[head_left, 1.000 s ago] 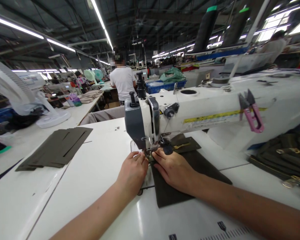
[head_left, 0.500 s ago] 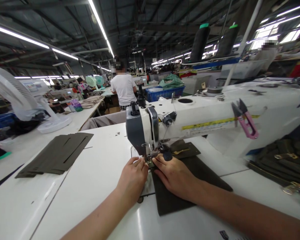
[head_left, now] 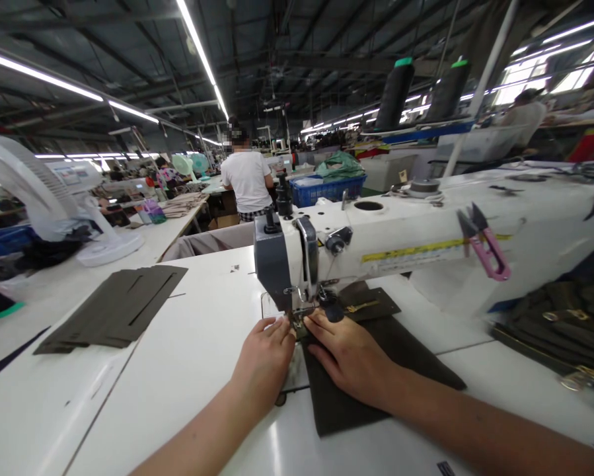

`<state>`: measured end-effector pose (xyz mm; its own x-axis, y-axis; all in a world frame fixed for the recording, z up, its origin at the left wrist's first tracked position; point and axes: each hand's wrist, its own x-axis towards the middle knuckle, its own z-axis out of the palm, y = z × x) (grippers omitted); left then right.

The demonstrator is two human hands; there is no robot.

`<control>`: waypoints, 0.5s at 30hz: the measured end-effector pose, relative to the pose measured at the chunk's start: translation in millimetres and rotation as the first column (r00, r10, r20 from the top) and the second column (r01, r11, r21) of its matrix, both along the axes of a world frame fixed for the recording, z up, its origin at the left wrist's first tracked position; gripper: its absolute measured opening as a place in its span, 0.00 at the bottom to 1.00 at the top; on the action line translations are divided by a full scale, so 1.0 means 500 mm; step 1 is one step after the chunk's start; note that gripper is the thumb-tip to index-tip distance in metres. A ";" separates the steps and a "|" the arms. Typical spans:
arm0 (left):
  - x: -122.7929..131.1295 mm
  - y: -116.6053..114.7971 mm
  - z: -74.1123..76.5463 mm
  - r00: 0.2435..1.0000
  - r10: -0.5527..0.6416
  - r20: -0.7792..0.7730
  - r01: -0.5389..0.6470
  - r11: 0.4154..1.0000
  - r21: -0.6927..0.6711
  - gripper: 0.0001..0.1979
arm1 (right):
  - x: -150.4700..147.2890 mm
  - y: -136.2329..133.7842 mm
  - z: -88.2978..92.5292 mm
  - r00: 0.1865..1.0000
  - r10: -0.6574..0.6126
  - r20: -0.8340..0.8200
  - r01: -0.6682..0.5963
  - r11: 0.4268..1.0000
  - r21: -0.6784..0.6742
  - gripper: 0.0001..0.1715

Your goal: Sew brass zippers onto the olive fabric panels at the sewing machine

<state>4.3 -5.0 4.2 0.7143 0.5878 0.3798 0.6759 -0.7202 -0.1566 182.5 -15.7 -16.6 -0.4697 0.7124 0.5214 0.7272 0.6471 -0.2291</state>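
A dark olive fabric panel [head_left: 339, 416] lies on the white table of a sewing machine [head_left: 271, 261], its far left corner at the presser foot. My right hand [head_left: 351, 360] presses on this panel, fingers close together and pointing at the needle area. Opposite it, my left hand [head_left: 264, 354] is closed, with its fingertips just left of the presser foot. What those fingertips pinch, if anything, is hidden. Behind the right hand, a smaller dark piece with a gold zipper pull [head_left: 363, 306] rests under the machine arm.
On the left lies a stack of slotted dark fabric pieces [head_left: 113, 307], with a white fan [head_left: 111, 248] beyond. Pink thread snips [head_left: 489, 251] hang on the machine arm. Dark zippered goods [head_left: 564, 324] are heaped at right. A person in a white shirt [head_left: 247, 178] stands ahead.
The view has shifted slightly. Both hands stay by the presser foot in nearly the same pose, and the panel's near corner appears slightly lower in view.
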 end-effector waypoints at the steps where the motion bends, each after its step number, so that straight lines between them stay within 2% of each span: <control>1: -0.001 0.001 -0.001 1.000 0.005 0.014 -0.005 1.000 -0.007 0.08 | -0.001 0.000 -0.001 1.000 -0.002 0.001 0.002 1.000 -0.003 0.17; 4: -0.005 0.003 -0.004 0.996 0.019 0.090 -0.015 0.999 -0.040 0.09 | -0.004 0.002 -0.003 0.998 -0.045 0.041 0.046 0.999 -0.018 0.20; 6: -0.008 0.001 -0.006 0.988 0.074 0.134 -0.064 0.995 -0.080 0.11 | -0.005 0.003 -0.003 0.990 -0.107 0.096 0.112 0.993 -0.046 0.25; 8: -0.008 -0.009 -0.006 0.973 0.202 0.114 -0.188 0.974 -0.126 0.13 | -0.001 0.000 -0.004 0.975 -0.157 0.157 0.170 0.983 -0.076 0.32; 11: -0.001 -0.041 -0.004 0.934 0.357 -0.014 -0.354 0.918 -0.180 0.21 | 0.013 -0.025 -0.009 0.956 -0.187 0.225 0.211 0.974 -0.087 0.38; 13: 0.008 -0.071 -0.002 0.934 0.351 -0.070 -0.358 0.906 -0.226 0.24 | 0.025 -0.058 -0.015 0.945 -0.216 0.245 0.240 0.968 -0.072 0.39; 15: 0.016 -0.102 0.002 0.949 0.309 -0.061 -0.313 0.904 -0.290 0.24 | 0.033 -0.102 -0.020 0.934 -0.248 0.257 0.267 0.963 -0.043 0.39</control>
